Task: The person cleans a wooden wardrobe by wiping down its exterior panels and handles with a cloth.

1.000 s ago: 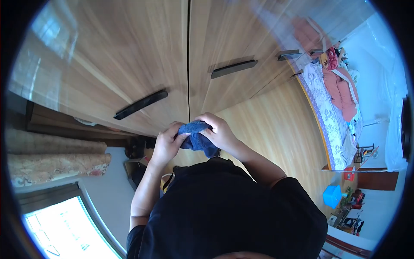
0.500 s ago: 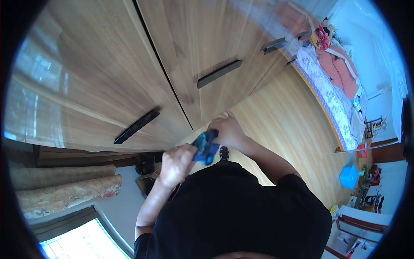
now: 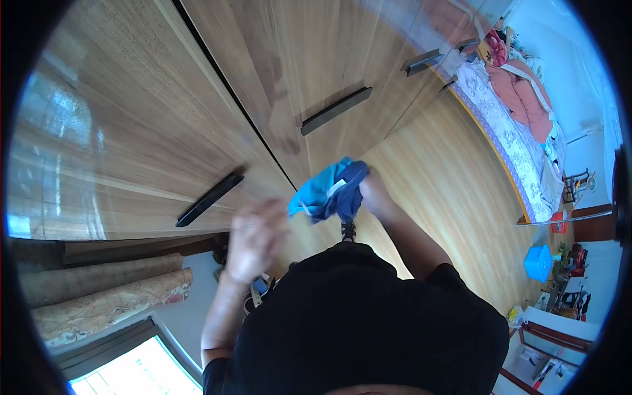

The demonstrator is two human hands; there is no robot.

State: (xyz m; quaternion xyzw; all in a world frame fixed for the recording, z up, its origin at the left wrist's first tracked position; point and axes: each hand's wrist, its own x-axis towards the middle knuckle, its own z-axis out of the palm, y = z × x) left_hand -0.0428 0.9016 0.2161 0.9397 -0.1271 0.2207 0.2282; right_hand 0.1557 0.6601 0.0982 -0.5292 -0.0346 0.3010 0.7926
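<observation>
A blue and navy garment [image 3: 332, 189] with a small white label hangs bunched up in front of the wardrobe doors. My right hand [image 3: 373, 192] grips it at its right side, with the fingers mostly hidden behind the cloth. To the left of the garment is my left hand [image 3: 255, 238], smeared by motion and seemingly apart from the cloth. Whether its fingers are spread or closed does not show. The garment's exact kind is unclear.
Wooden wardrobe doors [image 3: 131, 125] with black handles [image 3: 209, 199] stand right in front of me. A bed [image 3: 503, 131] with pink bedding is at the far right, beyond the wooden floor [image 3: 434, 178]. A blue bin [image 3: 538, 262] stands at right, and rolled patterned material [image 3: 125, 293] lies at left.
The garment has opened out from a tight bunch and risen slightly with my right hand. My left hand has moved left, away from the cloth.
</observation>
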